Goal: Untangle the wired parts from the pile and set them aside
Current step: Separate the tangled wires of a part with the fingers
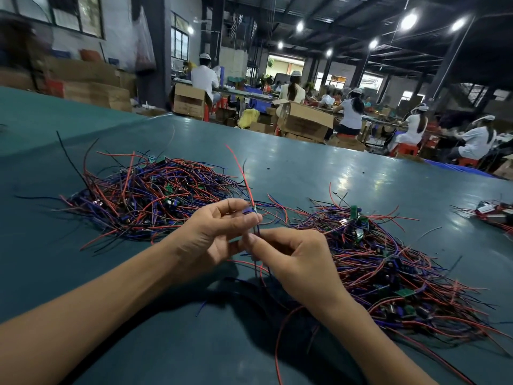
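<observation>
Teal desk (305,162) carrying two heaps of tangled red, purple and black wired parts: a left pile (144,195) and a right pile (388,262), well apart, with both hands between them. Left hand (213,237), raised above the desk, pinches one wired part (248,211) at its small blue body between the thumb and curled fingers (236,218). The part's red wire (241,173) rises from the grip and leans toward the left pile. Right hand (294,262), just beside the left, pinches the purple wires (257,232) hanging below the same part, with its fingers curled round them. Loose wire ends trail from under the hands onto the desk. A smaller bundle (494,212) lies at the far right edge. Seated workers (352,112) and cardboard boxes (305,118) occupy the hall beyond.
</observation>
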